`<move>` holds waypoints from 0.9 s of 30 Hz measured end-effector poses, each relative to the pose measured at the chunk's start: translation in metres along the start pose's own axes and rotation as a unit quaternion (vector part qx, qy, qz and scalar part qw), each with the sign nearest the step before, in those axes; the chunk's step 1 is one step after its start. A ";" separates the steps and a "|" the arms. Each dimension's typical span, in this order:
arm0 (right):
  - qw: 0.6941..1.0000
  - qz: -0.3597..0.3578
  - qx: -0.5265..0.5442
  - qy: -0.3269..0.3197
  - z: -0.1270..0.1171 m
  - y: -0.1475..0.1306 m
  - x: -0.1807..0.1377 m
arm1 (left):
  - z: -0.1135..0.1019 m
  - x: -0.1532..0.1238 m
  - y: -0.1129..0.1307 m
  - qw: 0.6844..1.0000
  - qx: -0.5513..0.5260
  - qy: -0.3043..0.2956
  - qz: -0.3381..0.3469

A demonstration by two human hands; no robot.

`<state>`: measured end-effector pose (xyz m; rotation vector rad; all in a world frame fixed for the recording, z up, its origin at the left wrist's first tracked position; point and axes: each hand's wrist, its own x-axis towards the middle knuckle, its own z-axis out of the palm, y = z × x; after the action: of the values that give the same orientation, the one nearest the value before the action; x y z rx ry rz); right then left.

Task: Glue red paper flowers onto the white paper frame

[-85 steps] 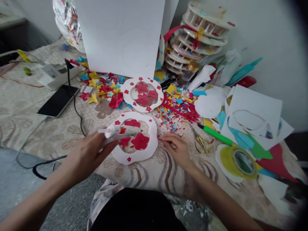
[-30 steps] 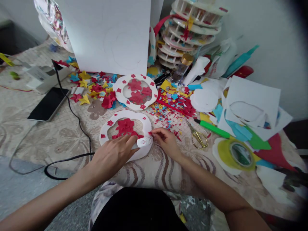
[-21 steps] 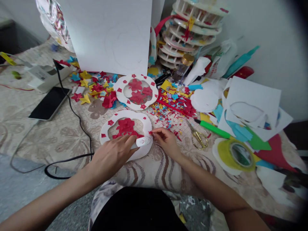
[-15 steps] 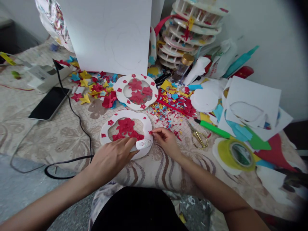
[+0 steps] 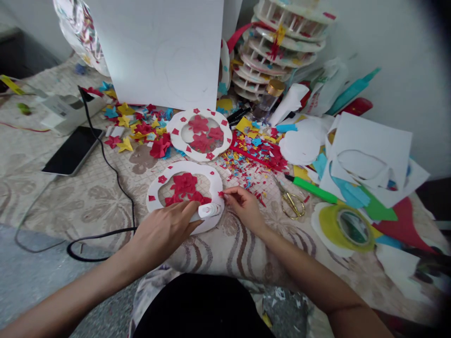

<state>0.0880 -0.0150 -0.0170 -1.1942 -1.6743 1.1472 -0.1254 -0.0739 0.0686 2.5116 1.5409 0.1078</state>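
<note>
My left hand [image 5: 167,224] is closed around a white glue bottle [image 5: 207,211], its tip pointing right over the lower right of a scalloped white paper frame [image 5: 217,177]. Between the thumb and fingers of my right hand [image 5: 244,209] is a small red paper piece [image 5: 220,193], at the frame's right edge, close to the bottle tip. Red paper flowers [image 5: 183,183] show in the frame's opening, and small red cutouts dot its rim. My left hand and the bottle cover part of the lower rim. A similar decorated frame [image 5: 175,139] lies just behind.
Paper stars [image 5: 124,121] and scraps [image 5: 260,148] spread across the back. Gold scissors [image 5: 293,205], a green marker [image 5: 313,188] and yellow tape [image 5: 329,225] lie right. A phone [image 5: 72,151] and black cable [image 5: 116,173] lie left. A tiered paper model [image 5: 278,47] stands behind.
The glue bottle has tilted very slightly in my left hand. My right hand stays nearly still with the red paper piece.
</note>
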 end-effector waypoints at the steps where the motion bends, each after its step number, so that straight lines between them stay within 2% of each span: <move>1: 1.000 -0.001 -0.001 0.000 0.000 0.000 0.000 | 0.000 -0.002 -0.001 1.000 -0.006 0.003 -0.001; 4: 1.000 -0.022 -0.022 0.002 -0.002 -0.003 -0.002 | 0.002 -0.008 -0.008 0.999 -0.016 0.029 -0.024; 7: 0.991 -0.102 -0.087 -0.013 -0.005 -0.003 -0.008 | 0.000 -0.019 -0.021 0.995 -0.025 0.067 -0.071; 11: 0.951 -0.236 -0.190 -0.057 -0.009 0.005 -0.016 | -0.009 -0.035 -0.039 0.981 -0.037 0.095 -0.163; 14: 0.922 -0.297 -0.235 -0.083 -0.010 0.013 -0.019 | -0.018 -0.043 -0.049 0.966 -0.047 0.100 -0.235; 19: 0.911 -0.310 -0.256 -0.095 -0.013 0.017 -0.022 | -0.027 -0.051 -0.061 0.933 -0.021 0.126 -0.336; 23: 0.910 -0.319 -0.253 -0.080 -0.014 0.015 -0.021 | -0.028 -0.054 -0.066 0.918 -0.020 0.151 -0.367; 27: 0.892 -0.323 -0.298 -0.107 -0.013 0.015 -0.021 | -0.025 -0.058 -0.073 0.901 -0.024 0.191 -0.388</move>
<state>0.1097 -0.0295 -0.0285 -0.7314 -2.4485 0.3537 -0.2200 -0.0903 0.0810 1.7129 2.5265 0.5249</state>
